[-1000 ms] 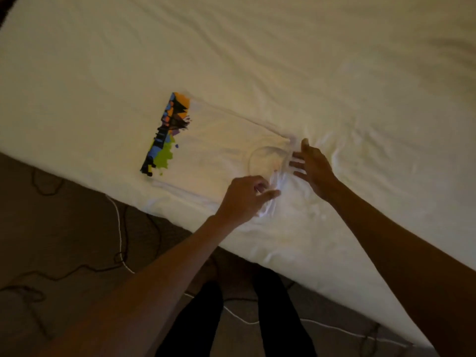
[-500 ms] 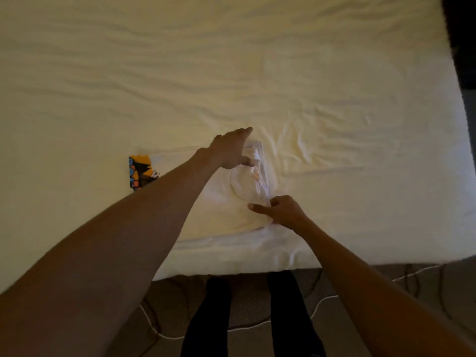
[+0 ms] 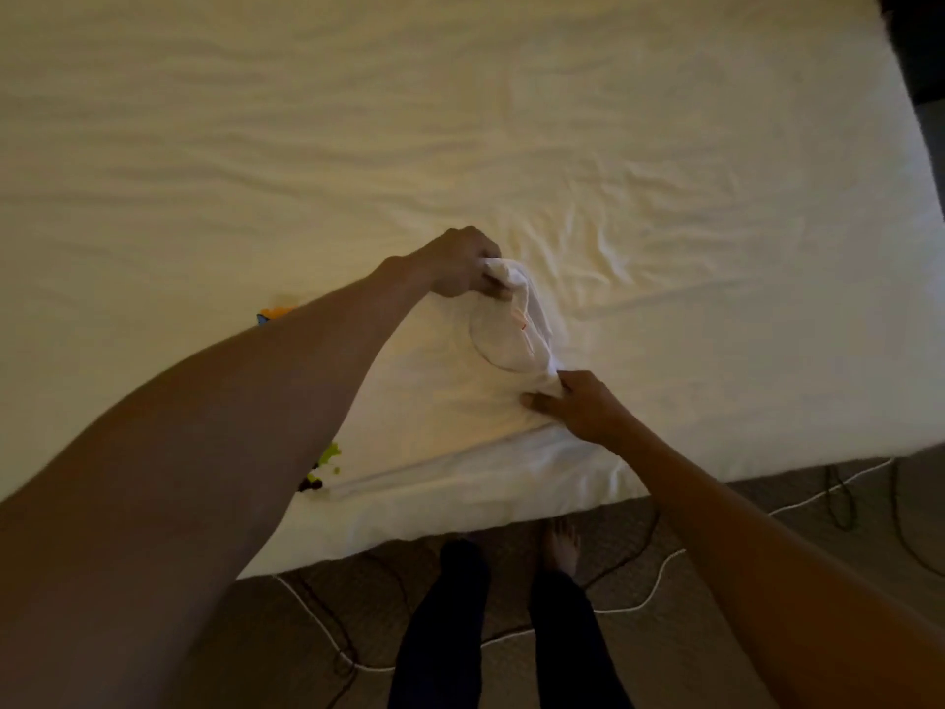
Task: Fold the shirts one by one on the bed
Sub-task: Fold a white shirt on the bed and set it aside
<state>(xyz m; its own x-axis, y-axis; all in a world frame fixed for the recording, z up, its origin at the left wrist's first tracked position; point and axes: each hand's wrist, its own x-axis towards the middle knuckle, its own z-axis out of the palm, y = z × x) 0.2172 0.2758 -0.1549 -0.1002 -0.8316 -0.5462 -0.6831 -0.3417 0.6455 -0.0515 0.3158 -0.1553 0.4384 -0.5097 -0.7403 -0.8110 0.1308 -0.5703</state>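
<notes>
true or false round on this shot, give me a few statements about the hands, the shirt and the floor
1. The left hand and the right hand both grip the white shirt. True.
2. The shirt hangs in the air, clear of the bed. False: most of it lies on the bed.
3. The shirt is plain. False: a colourful print shows beside the left arm.
4. A white cable lies on the floor. True.
5. The left hand is nearer the bed's front edge than the right hand. False: the right hand is nearer.
</notes>
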